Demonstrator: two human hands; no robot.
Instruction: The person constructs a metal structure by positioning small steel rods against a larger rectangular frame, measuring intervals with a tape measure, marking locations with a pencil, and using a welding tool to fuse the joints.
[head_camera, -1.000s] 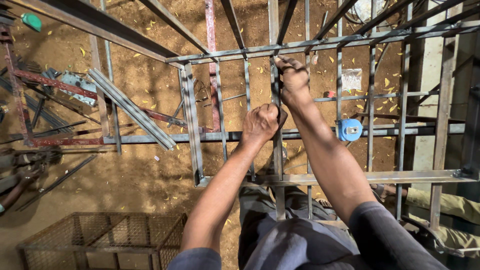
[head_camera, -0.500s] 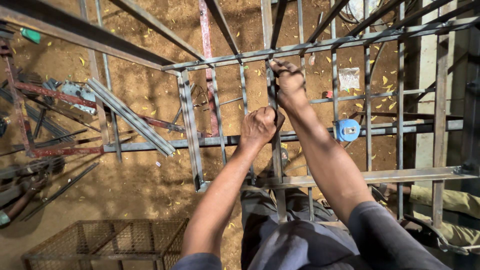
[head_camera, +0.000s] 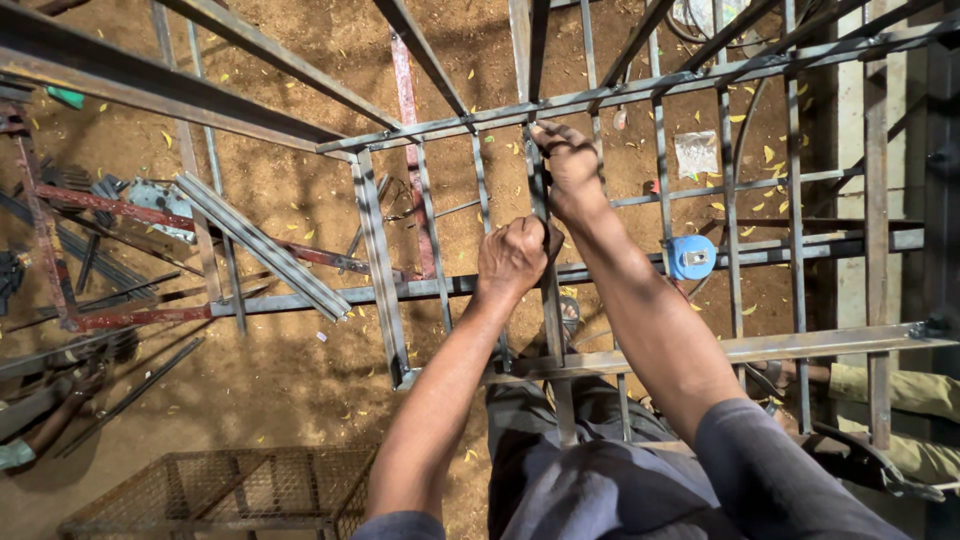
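Bare reddish earth, strewn with yellow leaves, lies under everything here, with steel stock scattered over it. At the far left, rusty red bars (head_camera: 60, 195) and a short grey channel section (head_camera: 262, 245) rest on the dirt, and a wire mesh cage (head_camera: 230, 485) sits at the bottom edge. Across the middle stands a welded steel grille frame (head_camera: 640, 95) of flat and square bars.

The left hand (head_camera: 512, 258) is closed in a full fist round one vertical bar (head_camera: 548, 300) of the frame, near the lower cross rail. Just above it, the right hand (head_camera: 568, 165) has its fingers curled tight about the same bar, right under the top rail. A blue tape measure (head_camera: 692, 256) sits on the cross rail just to the right.

To my eye, setting this bar well means keeping both fists firm, holding it parallel with its neighbours, and seating its top end snug against the rail without twisting.
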